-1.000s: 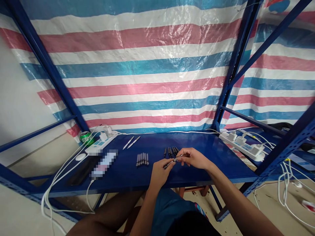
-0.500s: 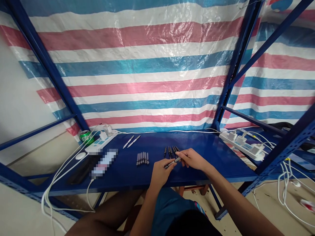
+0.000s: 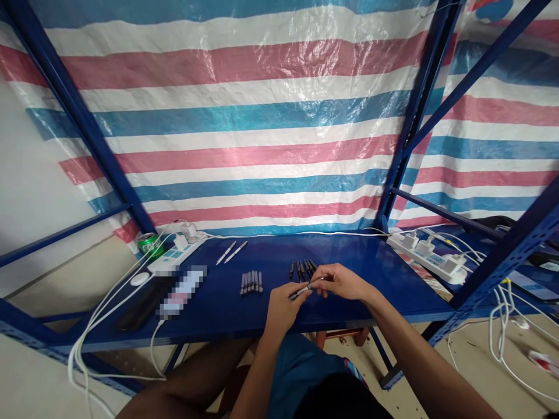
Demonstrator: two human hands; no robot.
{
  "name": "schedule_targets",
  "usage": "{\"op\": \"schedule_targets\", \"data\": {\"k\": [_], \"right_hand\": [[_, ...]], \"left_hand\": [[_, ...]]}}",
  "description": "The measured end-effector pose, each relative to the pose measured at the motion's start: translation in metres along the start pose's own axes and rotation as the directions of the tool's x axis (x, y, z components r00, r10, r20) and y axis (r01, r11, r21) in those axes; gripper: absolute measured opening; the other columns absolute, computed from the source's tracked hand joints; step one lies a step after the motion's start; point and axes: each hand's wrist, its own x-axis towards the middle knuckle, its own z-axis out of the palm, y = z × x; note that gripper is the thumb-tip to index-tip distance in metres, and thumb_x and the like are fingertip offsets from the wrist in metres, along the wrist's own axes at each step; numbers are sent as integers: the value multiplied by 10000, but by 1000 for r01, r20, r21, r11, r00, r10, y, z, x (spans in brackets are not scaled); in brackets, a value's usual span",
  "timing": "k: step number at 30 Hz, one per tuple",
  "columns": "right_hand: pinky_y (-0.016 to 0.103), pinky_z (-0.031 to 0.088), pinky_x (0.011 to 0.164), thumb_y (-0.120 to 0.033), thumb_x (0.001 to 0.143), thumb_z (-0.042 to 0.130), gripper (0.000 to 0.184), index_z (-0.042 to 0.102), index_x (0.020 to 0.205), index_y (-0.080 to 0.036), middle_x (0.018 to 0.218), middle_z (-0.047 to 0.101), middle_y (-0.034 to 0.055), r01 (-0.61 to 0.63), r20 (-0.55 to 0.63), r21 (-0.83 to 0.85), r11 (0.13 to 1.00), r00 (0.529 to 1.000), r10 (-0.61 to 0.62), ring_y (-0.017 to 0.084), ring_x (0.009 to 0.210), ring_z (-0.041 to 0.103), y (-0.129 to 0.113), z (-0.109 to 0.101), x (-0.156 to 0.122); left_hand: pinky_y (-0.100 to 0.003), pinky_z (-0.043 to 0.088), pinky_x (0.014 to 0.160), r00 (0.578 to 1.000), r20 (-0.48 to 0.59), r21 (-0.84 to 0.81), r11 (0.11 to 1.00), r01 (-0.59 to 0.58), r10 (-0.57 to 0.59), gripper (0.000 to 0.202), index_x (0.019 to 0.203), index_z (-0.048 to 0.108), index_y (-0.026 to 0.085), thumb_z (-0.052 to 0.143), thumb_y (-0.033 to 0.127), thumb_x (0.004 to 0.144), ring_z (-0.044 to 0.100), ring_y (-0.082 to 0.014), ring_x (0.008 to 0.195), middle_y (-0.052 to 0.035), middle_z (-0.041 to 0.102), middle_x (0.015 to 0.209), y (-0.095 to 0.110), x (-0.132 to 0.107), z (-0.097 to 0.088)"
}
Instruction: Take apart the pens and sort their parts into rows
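My left hand (image 3: 285, 305) is closed around the lower part of a pen (image 3: 300, 292), held at a slant just above the front of the table. My right hand (image 3: 340, 281) pinches a slim, dark piece at the pen's upper end; whether it is joined to the barrel is too small to tell. Behind my right fingers lies a row of several dark pen parts (image 3: 300, 270). Left of my hands, several translucent pen barrels (image 3: 251, 282) lie side by side. Farther back rest two white pens (image 3: 226, 252), nearly parallel.
On the blue table (image 3: 279, 250), a phone (image 3: 184, 291) with a blurred screen, a power strip (image 3: 177, 256) and a green can (image 3: 149, 244) stand at left. Another power strip (image 3: 428, 259) lies at right. White cables (image 3: 87, 343) hang over the left edge. Blue posts (image 3: 399, 157) frame the table.
My right hand has shifted slightly at the pen's upper end, and a thin dark piece now shows between its fingers and the barrel. The left hand keeps its hold. The view moved slightly.
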Motion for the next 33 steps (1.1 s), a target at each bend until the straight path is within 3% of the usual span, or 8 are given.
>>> {"op": "schedule_targets", "data": {"k": [4, 8, 10, 15, 19, 24, 28, 33], "right_hand": [[292, 477, 564, -635, 968, 647, 455, 693, 817, -208, 687, 730, 29, -19, -113, 2, 1000, 993, 19, 169, 552, 641, 12, 5, 3], [294, 460, 539, -670, 932, 678, 459, 705, 938, -212, 767, 751, 33, 84, -321, 165, 983, 947, -26, 160, 560, 608, 28, 10, 11], [316, 488, 568, -673, 904, 711, 465, 707, 1001, -218, 834, 771, 47, 136, -388, 240, 961, 921, -33, 170, 593, 619, 35, 12, 14], [364, 545, 648, -673, 859, 762, 474, 720, 1011, -226, 895, 787, 68, 156, -433, 302, 941, 901, -10, 205, 676, 667, 48, 20, 14], [360, 553, 657, -646, 844, 792, 450, 741, 1024, -237, 899, 791, 60, 152, -429, 261, 953, 903, -27, 212, 705, 683, 53, 21, 10], [351, 546, 629, -615, 846, 805, 407, 756, 1017, -249, 857, 790, 45, 166, -465, 236, 958, 884, -39, 203, 665, 671, 56, 16, 6], [338, 526, 594, -607, 819, 838, 423, 724, 1036, -263, 823, 782, 40, 184, -507, 275, 943, 862, -20, 221, 696, 681, 56, 16, 9], [333, 522, 577, -596, 800, 862, 435, 681, 1016, -265, 785, 764, 29, 190, -511, 307, 932, 859, -7, 226, 698, 687, 54, 19, 10]], "left_hand": [[-356, 599, 788, 998, -53, -19, 1000, 18, -19, 206, 1038, 838, 279, 766, 411, 898, 765, -261, 885, -57, 817, 980, 0, -1, 1], [-365, 613, 873, 964, -244, -183, 981, 65, -110, 610, 1435, 628, 250, 774, 495, 896, 757, -264, 1050, -98, 777, 1184, -7, 0, -1], [-372, 621, 887, 942, -287, -287, 954, 87, -172, 720, 1525, 530, 223, 748, 532, 913, 762, -257, 1047, -119, 762, 1205, -13, 2, -2], [-391, 628, 929, 934, -280, -338, 933, 122, -224, 558, 1341, 714, 200, 694, 587, 939, 778, -264, 1007, -112, 792, 1106, -23, 3, -5], [-379, 607, 992, 955, -207, -254, 954, 156, -211, 603, 1474, 639, 254, 649, 589, 972, 747, -269, 1143, -92, 774, 1257, -21, 3, -6], [-365, 596, 1009, 984, -84, -193, 971, 140, -158, 620, 1556, 549, 276, 570, 584, 1018, 702, -261, 1232, -86, 651, 1488, -18, 5, -3], [-363, 607, 980, 980, -136, -202, 972, 117, -146, 654, 1601, 475, 278, 572, 569, 1023, 706, -252, 1218, -102, 673, 1452, -17, 4, 0], [-338, 621, 850, 970, -226, -76, 994, 74, -90, 458, 1297, 743, 243, 612, 564, 997, 748, -255, 1048, -106, 768, 1205, -9, 0, 0]]}}
